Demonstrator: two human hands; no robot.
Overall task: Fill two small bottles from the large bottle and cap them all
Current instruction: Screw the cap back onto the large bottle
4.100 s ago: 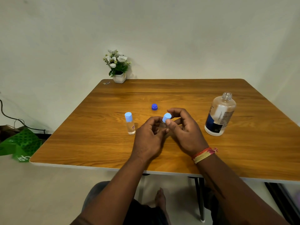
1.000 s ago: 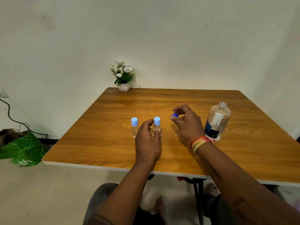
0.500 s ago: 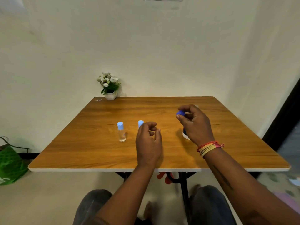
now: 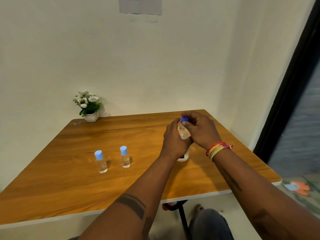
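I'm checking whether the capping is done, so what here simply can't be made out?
- Head view: whether the dark blue cap is screwed tight; the right hand covers it.
- Large bottle: its label and fill level, hidden behind the left hand.
- Two small bottles: label print too small.
- Wall notice: cut off, blurred.

Both my forearms reach forward and meet ahead of me. My left hand (image 4: 174, 141) is wrapped round the large bottle (image 4: 183, 134), and my right hand (image 4: 201, 129) pinches the blue cap (image 4: 183, 119) at its top, threads on that wrist.
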